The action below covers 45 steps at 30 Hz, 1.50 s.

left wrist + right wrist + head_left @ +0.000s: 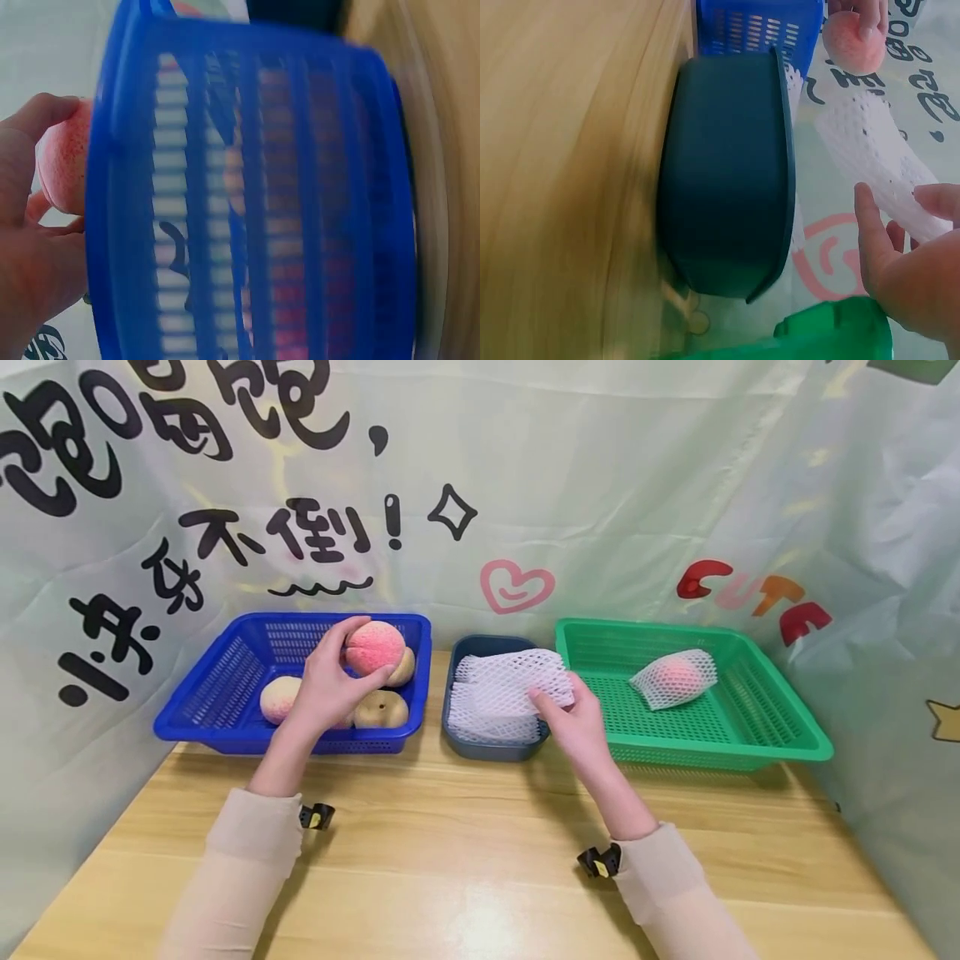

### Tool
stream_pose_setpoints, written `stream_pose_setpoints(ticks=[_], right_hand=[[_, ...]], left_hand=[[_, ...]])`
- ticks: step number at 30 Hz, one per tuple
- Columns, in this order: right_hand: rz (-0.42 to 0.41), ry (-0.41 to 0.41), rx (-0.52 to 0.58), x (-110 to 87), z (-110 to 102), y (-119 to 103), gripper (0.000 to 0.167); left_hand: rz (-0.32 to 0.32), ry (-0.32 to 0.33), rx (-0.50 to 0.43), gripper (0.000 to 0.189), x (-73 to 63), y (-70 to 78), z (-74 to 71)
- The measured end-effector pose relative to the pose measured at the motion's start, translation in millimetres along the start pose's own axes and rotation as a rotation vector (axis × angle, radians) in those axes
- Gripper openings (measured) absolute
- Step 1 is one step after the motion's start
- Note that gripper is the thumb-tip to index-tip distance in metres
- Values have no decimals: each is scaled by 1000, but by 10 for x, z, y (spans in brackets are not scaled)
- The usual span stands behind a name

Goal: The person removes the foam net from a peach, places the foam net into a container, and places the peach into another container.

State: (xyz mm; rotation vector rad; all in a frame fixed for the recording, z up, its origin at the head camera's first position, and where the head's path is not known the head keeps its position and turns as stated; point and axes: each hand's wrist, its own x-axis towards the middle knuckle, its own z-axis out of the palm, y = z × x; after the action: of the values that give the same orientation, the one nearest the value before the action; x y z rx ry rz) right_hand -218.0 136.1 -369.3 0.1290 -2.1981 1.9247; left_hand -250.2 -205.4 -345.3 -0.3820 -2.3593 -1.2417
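Note:
In the head view my left hand (330,681) grips a pink peach (375,647) above the right part of the blue basket (292,746). The left wrist view shows the thumb and fingers around the peach (67,161), partly behind the basket wall. My right hand (573,722) pinches a white foam net sleeve (551,672) over the dark grey-blue bin (495,752). More foam net sleeves (487,727) fill that bin. Seen from the right wrist, the held sleeve (877,157) hangs between thumb and fingers, pointing toward the peach.
Inside the blue basket lie a pale peach (279,699) and brownish round fruits (381,710). The green basket (712,753) on the right holds a peach in a foam net sleeve (677,678). A printed cloth (615,510) hangs behind the wooden table (450,860).

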Motion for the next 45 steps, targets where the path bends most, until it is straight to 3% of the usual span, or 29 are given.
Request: stream_pose_setpoints(ticks=[6, 11, 18, 22, 25, 28, 32, 40, 45], right_hand=[[-3, -9, -35, 42, 122, 101, 31], [-6, -50, -48, 104, 211, 206, 34], [-55, -118, -317, 132, 234, 315, 65], [-124, -123, -361, 138, 231, 356, 86], [-209, -130, -407, 147, 227, 373, 93], [-272, -156, -484, 139, 222, 377, 80], [-278, -212, -568, 117, 231, 375, 57], [-277, -299, -685, 113, 233, 383, 38], [-310, -310, -725, 120, 221, 394, 31]], left_hand=[[-127, -81, 99, 79, 84, -199, -169], [-171, -150, 168, 81, 161, -360, -268], [-274, -251, 152, 85, 258, -531, -341], [-328, -298, 194, 87, 286, -631, -394], [-344, -333, 201, 85, 315, -699, -419], [-338, -375, 198, 85, 349, -764, -424], [-336, -425, 218, 87, 380, -856, -418], [-418, -458, 199, 79, 359, -953, -386], [-432, -483, 187, 68, 365, -970, -353]])
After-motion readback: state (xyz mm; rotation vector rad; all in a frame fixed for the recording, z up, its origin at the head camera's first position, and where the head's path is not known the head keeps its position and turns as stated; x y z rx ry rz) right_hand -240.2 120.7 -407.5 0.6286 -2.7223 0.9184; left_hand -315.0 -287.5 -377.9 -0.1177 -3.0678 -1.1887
